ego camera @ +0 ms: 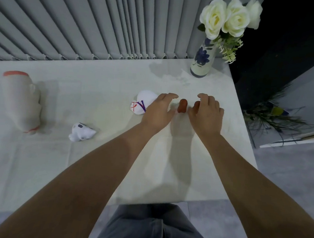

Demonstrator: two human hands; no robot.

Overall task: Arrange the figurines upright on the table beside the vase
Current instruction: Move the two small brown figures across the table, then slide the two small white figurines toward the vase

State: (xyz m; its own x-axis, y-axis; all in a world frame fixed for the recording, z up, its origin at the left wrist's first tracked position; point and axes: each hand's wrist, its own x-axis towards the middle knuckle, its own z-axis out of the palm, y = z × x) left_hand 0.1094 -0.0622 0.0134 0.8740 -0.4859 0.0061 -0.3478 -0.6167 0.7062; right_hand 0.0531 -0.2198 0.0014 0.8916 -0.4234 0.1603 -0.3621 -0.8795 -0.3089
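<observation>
Both bare forearms reach forward side by side. The left hand (158,107) and right hand (206,113) are held palm down, close together, fingers loosely curled and parted, clasping nothing.

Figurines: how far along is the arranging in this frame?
Early. Done: nothing clearly stands beside the vase. In hand: the left hand and right hand flank a pale figurine with red-brown ears; whether either grips it is unclear. Left: the large cream figurine, the small white figurine and the white figurine with red and purple marks all lie tipped over.
</observation>
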